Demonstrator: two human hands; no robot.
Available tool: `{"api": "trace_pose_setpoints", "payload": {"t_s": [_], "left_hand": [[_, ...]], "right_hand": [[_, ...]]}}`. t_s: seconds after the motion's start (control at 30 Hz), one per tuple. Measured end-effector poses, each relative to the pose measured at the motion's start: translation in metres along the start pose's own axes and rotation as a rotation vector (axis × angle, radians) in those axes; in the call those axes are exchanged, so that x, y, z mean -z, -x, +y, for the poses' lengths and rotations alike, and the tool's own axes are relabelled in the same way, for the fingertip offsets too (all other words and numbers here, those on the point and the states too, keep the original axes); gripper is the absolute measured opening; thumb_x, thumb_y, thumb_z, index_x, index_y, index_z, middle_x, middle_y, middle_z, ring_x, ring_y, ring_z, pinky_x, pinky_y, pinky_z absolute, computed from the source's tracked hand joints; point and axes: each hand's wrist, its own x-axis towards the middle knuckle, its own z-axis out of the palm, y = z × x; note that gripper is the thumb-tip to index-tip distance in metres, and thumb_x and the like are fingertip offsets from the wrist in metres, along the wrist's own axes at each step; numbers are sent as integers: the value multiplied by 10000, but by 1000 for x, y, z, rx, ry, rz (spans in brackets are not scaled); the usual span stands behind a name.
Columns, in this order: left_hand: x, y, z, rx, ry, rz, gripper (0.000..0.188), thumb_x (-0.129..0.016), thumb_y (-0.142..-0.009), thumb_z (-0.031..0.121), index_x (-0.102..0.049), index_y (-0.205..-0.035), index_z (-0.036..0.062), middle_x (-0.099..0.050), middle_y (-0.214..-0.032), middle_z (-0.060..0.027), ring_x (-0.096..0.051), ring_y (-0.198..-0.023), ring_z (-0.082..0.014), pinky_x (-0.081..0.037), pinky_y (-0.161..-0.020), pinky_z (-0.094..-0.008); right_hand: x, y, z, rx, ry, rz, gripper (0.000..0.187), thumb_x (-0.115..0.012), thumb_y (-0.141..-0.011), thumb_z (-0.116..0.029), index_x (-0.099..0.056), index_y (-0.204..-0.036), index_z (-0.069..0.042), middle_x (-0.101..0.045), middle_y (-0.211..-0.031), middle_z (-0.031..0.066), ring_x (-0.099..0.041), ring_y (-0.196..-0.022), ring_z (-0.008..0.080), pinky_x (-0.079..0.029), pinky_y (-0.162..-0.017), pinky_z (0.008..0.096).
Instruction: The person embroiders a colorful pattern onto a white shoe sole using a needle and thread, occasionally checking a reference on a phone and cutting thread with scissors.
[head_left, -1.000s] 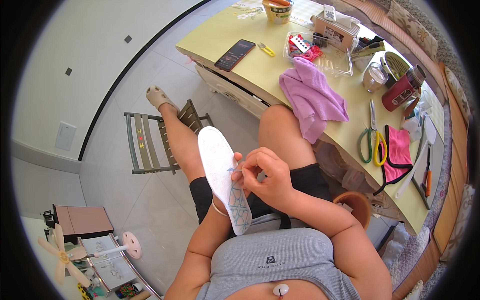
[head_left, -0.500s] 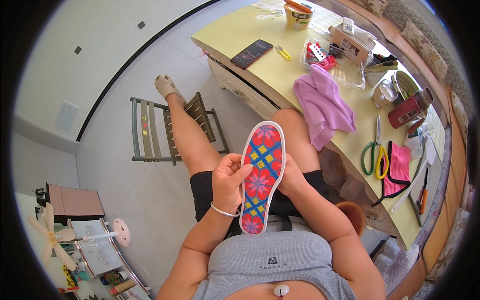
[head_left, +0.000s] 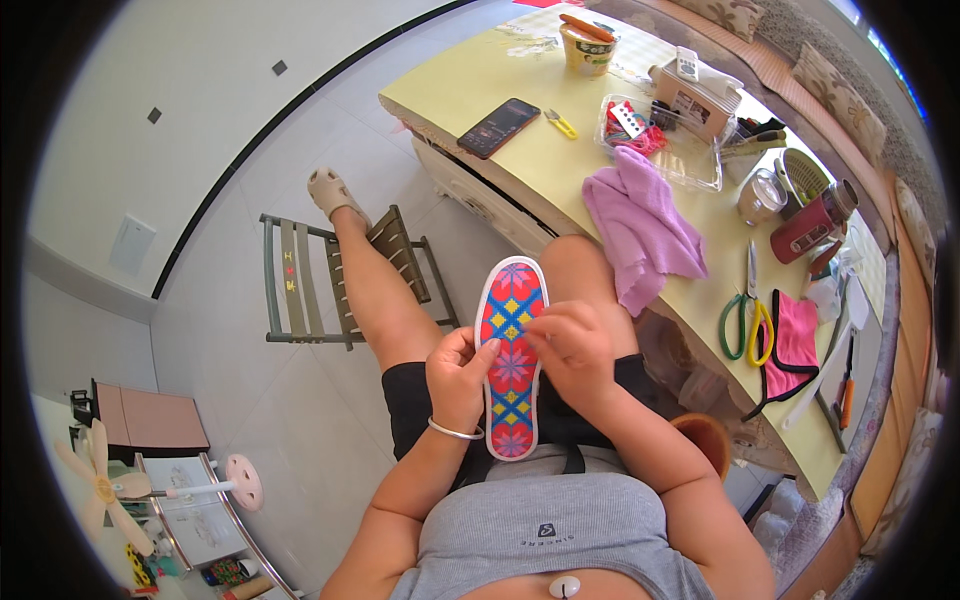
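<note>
An embroidered insole (head_left: 512, 372), red with blue bands, yellow diamonds, pink star flowers and a white rim, stands toe up over my lap. My left hand (head_left: 458, 378) is closed on its left edge, thumb on the patterned face and fingers behind. At the insole's right edge, my right hand (head_left: 578, 352) is raised in front of the upper half, its fingers drawn together in a pinch. Whatever lies between those fingertips is too small to make out.
On the table to my right lie a purple cloth (head_left: 645, 230), scissors (head_left: 752, 310), a phone (head_left: 500, 127), yellow thread snips (head_left: 561, 123), a clear box of thread (head_left: 680, 160) and a dark red bottle (head_left: 812, 225). A folding chair (head_left: 345, 275) stands left, under my leg.
My right hand has come from behind the insole's right edge to its front, fingers now pinched. The insole has turned slightly more upright and shifted a little left.
</note>
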Motion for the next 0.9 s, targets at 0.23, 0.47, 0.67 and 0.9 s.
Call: {"api": "trace_pose_setpoints", "payload": {"t_s": [0.23, 0.47, 0.67, 0.9], "left_hand": [[-6, 4, 1, -14, 17, -60, 78, -663, -888, 25, -650, -933, -38, -685, -846, -53, -620, -720, -69, -507, -677, -205], [-5, 6, -4, 46, 88, -128, 116, -643, -862, -48, -648, -974, -78, -693, -928, -118, -651, -803, -132, -532, -754, -250], [-6, 8, -2, 46, 122, -126, 126, -642, -872, -36, -643, -991, -78, -693, -932, -122, -653, -794, -133, -537, -743, -248], [-7, 8, -6, 68, 103, -128, 133, -634, -877, -37, -639, -1002, -83, -691, -941, -120, -652, -807, -132, -535, -740, -249]], "right_hand": [[-9, 2, 0, 128, 113, -98, 168, -706, -688, -10, -666, -840, -69, -615, -829, 49, -586, -725, 242, -504, -638, 340], [-9, 6, 0, 185, 48, -71, 165, -652, -675, 44, -594, -811, -29, -590, -827, 88, -580, -729, 268, -504, -642, 356], [-8, 7, -2, 184, 20, -68, 176, -661, -678, 53, -594, -826, -16, -611, -864, 98, -598, -736, 275, -511, -634, 359], [-9, 13, 1, 132, -104, -54, 116, -637, -791, 57, -591, -884, 5, -644, -873, 118, -618, -679, 252, -522, -633, 329]]}}
